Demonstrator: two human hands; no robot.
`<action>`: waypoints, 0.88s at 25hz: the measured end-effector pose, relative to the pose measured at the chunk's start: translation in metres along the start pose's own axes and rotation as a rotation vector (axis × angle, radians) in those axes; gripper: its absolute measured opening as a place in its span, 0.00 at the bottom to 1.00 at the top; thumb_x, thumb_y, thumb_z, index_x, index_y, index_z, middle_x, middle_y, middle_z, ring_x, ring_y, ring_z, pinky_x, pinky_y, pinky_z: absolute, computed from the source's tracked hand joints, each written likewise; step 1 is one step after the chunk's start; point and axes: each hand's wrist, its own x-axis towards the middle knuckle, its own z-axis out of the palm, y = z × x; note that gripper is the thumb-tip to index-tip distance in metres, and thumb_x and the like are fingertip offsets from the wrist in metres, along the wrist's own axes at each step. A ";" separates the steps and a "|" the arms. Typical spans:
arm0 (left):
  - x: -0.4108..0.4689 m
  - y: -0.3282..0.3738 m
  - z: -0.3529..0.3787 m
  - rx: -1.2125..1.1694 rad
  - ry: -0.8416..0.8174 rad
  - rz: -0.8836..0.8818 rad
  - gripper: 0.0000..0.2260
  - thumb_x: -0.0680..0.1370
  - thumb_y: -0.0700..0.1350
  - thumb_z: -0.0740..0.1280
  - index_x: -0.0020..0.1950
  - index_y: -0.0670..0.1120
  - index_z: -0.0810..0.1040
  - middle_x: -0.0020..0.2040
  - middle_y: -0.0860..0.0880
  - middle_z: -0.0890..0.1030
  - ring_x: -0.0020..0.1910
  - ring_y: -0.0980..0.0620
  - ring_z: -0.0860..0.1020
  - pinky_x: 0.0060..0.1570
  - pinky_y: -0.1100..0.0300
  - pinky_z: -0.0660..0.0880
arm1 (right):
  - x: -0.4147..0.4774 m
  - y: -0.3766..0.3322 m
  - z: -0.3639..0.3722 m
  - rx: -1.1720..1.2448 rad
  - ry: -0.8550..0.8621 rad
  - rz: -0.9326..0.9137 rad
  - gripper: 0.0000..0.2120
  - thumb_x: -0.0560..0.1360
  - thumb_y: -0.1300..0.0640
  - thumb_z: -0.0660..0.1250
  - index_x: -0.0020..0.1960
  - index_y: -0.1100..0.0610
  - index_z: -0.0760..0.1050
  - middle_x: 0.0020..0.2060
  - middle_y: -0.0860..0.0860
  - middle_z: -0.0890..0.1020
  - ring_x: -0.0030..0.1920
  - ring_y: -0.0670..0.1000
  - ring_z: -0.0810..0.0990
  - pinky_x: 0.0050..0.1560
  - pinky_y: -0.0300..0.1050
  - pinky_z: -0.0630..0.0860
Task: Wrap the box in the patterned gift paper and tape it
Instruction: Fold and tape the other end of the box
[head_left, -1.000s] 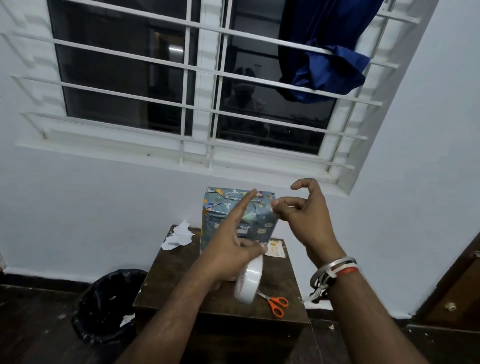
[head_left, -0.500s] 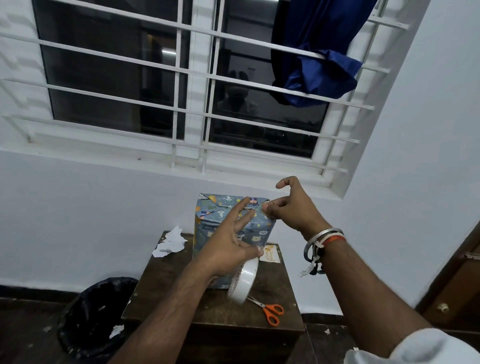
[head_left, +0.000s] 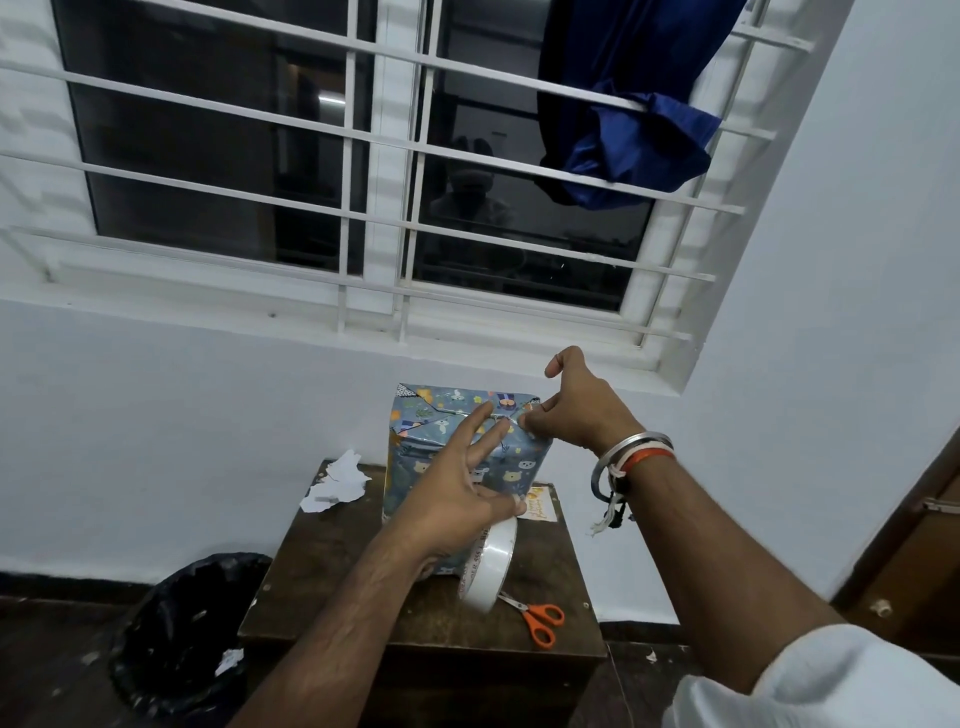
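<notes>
Box: we see the box (head_left: 415, 467) upright at the 12 o'clock side of the brown table (head_left: 332, 571), covered in blue gift paper (head_left: 452, 400) with folded flaps on top.
Left hand: our left hand (head_left: 452, 499) lays straight, spread fingers (head_left: 480, 421) on the upper front of the box. Its thumb holds the tape roll (head_left: 491, 566) against the hand.
Right hand: our right hand (head_left: 576, 410) pinches the gift paper at the box's 2 o'clock corner with thumb and one finger, the forefinger lifted and hooked. Whether tape is in the pinch we cannot tell.
Wrist: bangles (head_left: 631, 452) and threads sit on the right wrist.
Table: orange scissors (head_left: 537, 616) lie at 5 o'clock from the box, white paper scraps (head_left: 337, 483) at 9 o'clock.
Floor: a black bin (head_left: 176, 639) stands at 8 o'clock from the table.
Window: a blue cloth (head_left: 623, 130) hangs on the bars.
</notes>
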 end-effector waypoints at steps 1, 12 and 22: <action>0.000 0.000 0.000 0.006 -0.001 -0.004 0.47 0.74 0.33 0.76 0.81 0.63 0.54 0.75 0.67 0.68 0.40 0.54 0.84 0.38 0.66 0.76 | 0.001 -0.002 0.001 -0.018 0.008 0.010 0.26 0.72 0.59 0.76 0.60 0.53 0.62 0.49 0.56 0.84 0.49 0.57 0.83 0.37 0.44 0.76; 0.001 0.000 -0.003 0.002 0.028 0.005 0.47 0.73 0.31 0.75 0.79 0.64 0.56 0.74 0.68 0.70 0.38 0.54 0.82 0.40 0.63 0.78 | 0.004 -0.005 0.010 -0.036 0.127 0.060 0.27 0.68 0.55 0.81 0.57 0.53 0.67 0.48 0.55 0.82 0.47 0.57 0.82 0.43 0.48 0.79; 0.000 0.005 0.000 -0.021 0.053 0.053 0.45 0.74 0.30 0.75 0.76 0.66 0.59 0.78 0.61 0.67 0.51 0.48 0.86 0.45 0.63 0.80 | 0.010 0.027 0.023 0.335 0.084 0.219 0.08 0.75 0.51 0.75 0.45 0.54 0.78 0.44 0.55 0.86 0.42 0.56 0.87 0.50 0.56 0.85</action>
